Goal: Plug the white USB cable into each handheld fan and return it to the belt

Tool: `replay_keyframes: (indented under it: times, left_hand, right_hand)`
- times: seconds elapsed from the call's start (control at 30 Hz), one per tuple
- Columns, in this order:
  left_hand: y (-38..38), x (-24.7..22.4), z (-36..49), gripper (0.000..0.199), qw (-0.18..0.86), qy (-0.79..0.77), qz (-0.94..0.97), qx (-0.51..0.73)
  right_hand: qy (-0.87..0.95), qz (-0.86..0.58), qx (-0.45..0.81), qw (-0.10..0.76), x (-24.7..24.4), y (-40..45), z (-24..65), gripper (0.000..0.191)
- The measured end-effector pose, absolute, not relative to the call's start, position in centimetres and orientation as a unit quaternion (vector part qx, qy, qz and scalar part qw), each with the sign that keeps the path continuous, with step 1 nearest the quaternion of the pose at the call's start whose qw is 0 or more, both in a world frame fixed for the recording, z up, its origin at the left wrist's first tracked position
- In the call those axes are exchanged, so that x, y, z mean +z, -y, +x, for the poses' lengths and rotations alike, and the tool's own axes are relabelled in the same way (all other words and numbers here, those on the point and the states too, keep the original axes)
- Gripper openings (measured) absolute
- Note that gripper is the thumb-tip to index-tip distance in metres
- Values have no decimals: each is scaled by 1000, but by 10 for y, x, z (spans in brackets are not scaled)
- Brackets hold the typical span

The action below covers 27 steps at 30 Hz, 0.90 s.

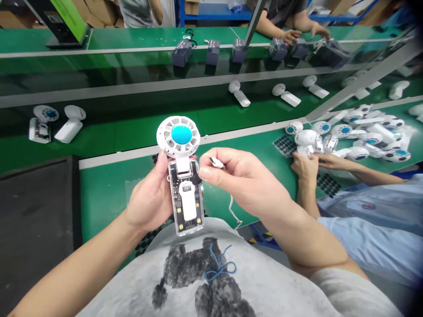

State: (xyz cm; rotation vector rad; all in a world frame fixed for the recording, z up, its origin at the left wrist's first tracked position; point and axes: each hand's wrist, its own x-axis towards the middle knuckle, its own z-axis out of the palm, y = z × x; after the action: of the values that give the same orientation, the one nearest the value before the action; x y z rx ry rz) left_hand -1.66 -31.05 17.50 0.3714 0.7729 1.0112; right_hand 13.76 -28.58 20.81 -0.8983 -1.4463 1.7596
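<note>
My left hand [150, 200] is closed around a handheld fan [189, 198], which it holds upright in front of me. The fan has a round white slotted head with a blue centre and a clear-cased body showing a dark circuit board, a white middle piece and a small display. My right hand [241, 174] is closed beside the fan body, with a white cable plug [216, 163] between its fingers. From that hand a white cable [234, 210] hangs down. A small black piece [197, 178], perhaps a round sticker, shows at my right thumb tip, against the fan.
Several handheld fans lie on the green conveyor [132, 136]. A pile of fans [373, 132] and a sheet of black dots [284, 146] lie right, by a co-worker's hands [306, 165]. A black tray [36, 229] stands left. Dark boxes [213, 52] line the far bench.
</note>
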Motion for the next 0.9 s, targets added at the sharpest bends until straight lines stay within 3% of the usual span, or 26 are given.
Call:
replay_keyframes:
  times: [0.17, 0.57, 0.9]
  left_hand:
    - [325, 191, -16, 48, 793, -362, 169, 460]
    - [330, 202, -16, 53, 790, -366, 208, 446]
    - [332, 207, -18, 59, 816, -326, 153, 451]
  right_hand:
    - [574, -355, 674, 300, 217, 299, 133, 11]
    - [643, -366, 608, 288, 223, 298, 133, 13]
    - [627, -361, 632, 277, 231, 298, 134, 15]
